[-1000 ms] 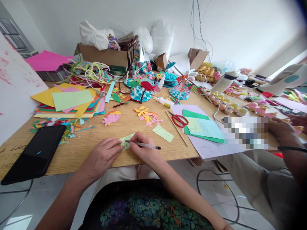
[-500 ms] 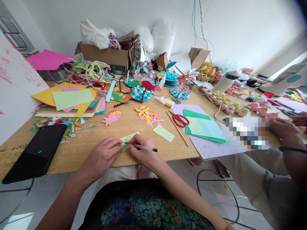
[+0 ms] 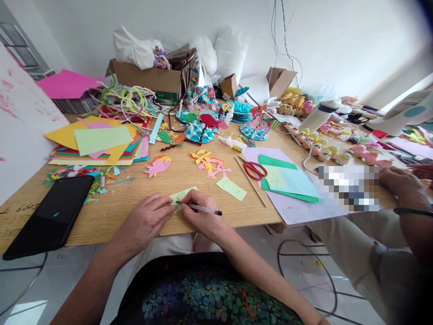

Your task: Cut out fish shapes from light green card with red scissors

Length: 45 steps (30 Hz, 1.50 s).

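Just below the centre of the frame, the right hand (image 3: 203, 211) is pinching a slim pen (image 3: 208, 209) between closed fingers, its tip meeting a pale green slip (image 3: 184, 193), while the left hand (image 3: 147, 221) is lying largely open, its fingertips resting on the slip's left end. Farther right, a marked green card (image 3: 232, 188) is lying near red-handled scissors (image 3: 254, 170), and a black phone (image 3: 50, 216) is occupying the lower left.

Pen (image 3: 205, 208) shifted slightly leftward, its tip a little lower on the green slip (image 3: 183, 193)
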Each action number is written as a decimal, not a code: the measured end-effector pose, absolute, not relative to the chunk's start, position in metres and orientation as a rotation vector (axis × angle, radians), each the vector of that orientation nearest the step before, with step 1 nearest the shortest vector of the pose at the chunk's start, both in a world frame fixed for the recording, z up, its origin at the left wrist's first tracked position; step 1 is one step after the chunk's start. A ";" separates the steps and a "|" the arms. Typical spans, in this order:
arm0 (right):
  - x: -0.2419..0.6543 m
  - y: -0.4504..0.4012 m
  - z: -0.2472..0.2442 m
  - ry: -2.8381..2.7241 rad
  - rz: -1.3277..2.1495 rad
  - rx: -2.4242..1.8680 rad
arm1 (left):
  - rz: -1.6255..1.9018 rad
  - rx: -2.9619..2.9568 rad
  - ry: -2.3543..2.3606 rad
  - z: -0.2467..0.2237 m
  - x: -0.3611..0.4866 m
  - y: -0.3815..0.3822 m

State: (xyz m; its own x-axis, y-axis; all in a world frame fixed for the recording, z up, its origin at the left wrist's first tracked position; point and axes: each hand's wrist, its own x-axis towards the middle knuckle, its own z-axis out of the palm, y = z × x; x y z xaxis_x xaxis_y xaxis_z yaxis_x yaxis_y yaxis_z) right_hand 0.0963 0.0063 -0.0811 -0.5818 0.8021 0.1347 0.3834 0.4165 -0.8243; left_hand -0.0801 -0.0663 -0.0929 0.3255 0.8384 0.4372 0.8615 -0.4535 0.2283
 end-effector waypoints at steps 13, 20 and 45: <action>0.096 0.007 -0.081 -2.165 1.061 -1.026 | -0.773 -2.515 -1.617 -0.093 -0.081 -0.068; 0.097 0.007 -0.083 -2.157 1.073 -1.003 | -0.773 -2.531 -1.631 -0.094 -0.081 -0.068; 0.097 0.008 -0.082 -2.118 1.119 -0.980 | -0.799 -2.520 -1.681 -0.092 -0.080 -0.068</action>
State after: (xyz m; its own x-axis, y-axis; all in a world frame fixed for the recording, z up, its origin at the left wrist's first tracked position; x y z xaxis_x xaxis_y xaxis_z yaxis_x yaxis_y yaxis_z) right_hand 0.0967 0.0084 -0.0815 -0.5855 0.8007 0.1270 0.3461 0.3886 -0.8540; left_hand -0.0796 -0.0681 -0.0917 0.2944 0.8609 0.4151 0.8654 -0.4244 0.2664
